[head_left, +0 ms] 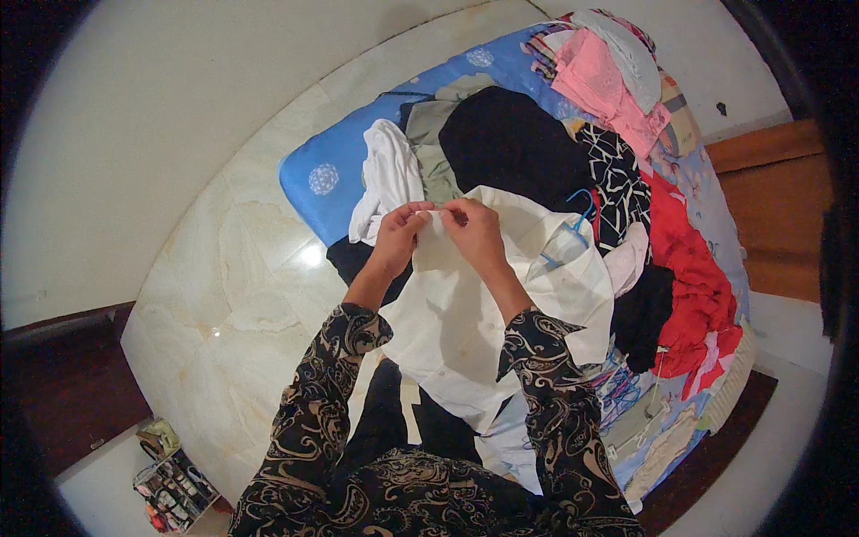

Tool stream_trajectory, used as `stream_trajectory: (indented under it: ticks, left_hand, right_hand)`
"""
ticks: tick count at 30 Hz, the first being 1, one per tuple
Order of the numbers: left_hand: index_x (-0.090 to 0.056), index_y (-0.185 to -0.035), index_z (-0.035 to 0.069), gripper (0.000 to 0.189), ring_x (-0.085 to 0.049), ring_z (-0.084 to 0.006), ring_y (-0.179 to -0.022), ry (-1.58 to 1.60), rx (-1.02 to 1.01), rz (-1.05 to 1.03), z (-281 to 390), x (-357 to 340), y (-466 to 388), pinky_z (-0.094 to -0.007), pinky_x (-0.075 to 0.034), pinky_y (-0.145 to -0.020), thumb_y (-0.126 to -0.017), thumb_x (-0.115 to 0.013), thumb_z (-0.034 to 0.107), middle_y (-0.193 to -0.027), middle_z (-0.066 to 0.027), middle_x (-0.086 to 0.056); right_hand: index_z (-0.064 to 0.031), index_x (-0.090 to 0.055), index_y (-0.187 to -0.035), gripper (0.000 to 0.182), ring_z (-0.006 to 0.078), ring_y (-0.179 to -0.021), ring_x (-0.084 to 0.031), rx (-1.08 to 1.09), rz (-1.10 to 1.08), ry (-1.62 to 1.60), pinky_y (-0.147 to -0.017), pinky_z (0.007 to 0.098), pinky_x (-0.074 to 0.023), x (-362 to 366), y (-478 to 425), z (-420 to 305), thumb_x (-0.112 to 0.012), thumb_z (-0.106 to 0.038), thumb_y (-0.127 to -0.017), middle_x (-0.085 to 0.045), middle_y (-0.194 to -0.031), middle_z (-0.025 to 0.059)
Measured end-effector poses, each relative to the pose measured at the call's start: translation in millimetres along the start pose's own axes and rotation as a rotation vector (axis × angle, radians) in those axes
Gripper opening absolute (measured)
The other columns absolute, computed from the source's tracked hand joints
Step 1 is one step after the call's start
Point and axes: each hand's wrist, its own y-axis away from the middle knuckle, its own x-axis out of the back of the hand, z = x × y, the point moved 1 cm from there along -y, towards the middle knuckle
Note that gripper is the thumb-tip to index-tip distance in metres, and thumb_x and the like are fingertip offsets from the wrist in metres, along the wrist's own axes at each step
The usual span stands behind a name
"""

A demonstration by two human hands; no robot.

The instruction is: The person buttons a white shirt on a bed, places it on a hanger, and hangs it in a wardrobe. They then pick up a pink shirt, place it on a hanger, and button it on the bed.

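A white button-front shirt (463,322) lies spread before me over the edge of the bed. My left hand (401,236) pinches its upper left edge between thumb and fingers. Close beside it, my right hand (472,228) pinches the same edge, the two sets of fingertips almost touching. A blue plastic hanger (574,231) shows at the shirt's right part, its hook sticking out. A crumpled white garment (389,168) lies just past my left hand, next to a grey-green garment (429,141). Black cloth (510,148) is heaped beyond my right hand.
Red clothes (691,282), a black-and-white patterned garment (614,181) and pink cloth (590,74) cover the right of the blue bed (312,158). Several hangers (617,389) lie near the lower right. A rack of small items (176,490) stands on the floor at lower left.
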Motion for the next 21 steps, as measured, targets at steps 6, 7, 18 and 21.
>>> stream_trajectory:
  ticks: [6, 7, 18, 21]
  left_hand:
    - [-0.061, -0.114, 0.000, 0.024, -0.063, -0.0105, -0.080, 0.072, -0.013, 0.023, -3, -1, 4, -0.0229, -0.050, -0.067, -0.095, -0.058, 0.014, -0.096, -0.0029, -0.066]
    - [-0.061, -0.114, -0.001, 0.024, -0.063, -0.0109, -0.080, 0.102, -0.018, 0.022, -3, -1, 5, -0.0233, -0.051, -0.068, -0.095, -0.058, 0.013, -0.096, -0.0036, -0.066]
    - [-0.060, -0.114, -0.003, 0.023, -0.065, -0.0155, -0.089, 0.196, -0.005, -0.007, -2, -3, 8, -0.0290, -0.053, -0.081, -0.095, -0.057, 0.009, -0.102, -0.0083, -0.066]
    - [-0.059, -0.115, -0.003, 0.023, -0.065, -0.0164, -0.090, 0.183, -0.001, 0.005, -1, -2, 9, -0.0295, -0.053, -0.082, -0.095, -0.057, 0.009, -0.102, -0.0089, -0.066]
  right_hand:
    - [-0.0014, -0.069, -0.084, 0.015, 0.0256, -0.070, -0.069, -0.244, -0.065, -0.213, -0.064, 0.0333, -0.0531, 0, -7, 14, -0.068, -0.017, -0.084, -0.069, -0.075, 0.0141]
    - [-0.0013, -0.069, -0.084, 0.015, 0.0261, -0.069, -0.069, -0.416, -0.071, -0.329, -0.064, 0.0338, -0.0531, -1, -7, 17, -0.067, -0.016, -0.083, -0.069, -0.076, 0.0152]
    - [-0.0006, -0.070, -0.092, 0.016, 0.0161, -0.073, -0.069, -0.349, -0.078, -0.286, -0.068, 0.0288, -0.0542, -1, -5, 9, -0.069, -0.013, -0.083, -0.071, -0.079, 0.0107]
    - [-0.0003, -0.070, -0.093, 0.015, 0.0157, -0.072, -0.069, -0.225, -0.079, -0.249, -0.067, 0.0281, -0.0548, -2, -3, 7, -0.069, -0.012, -0.083, -0.071, -0.080, 0.0105]
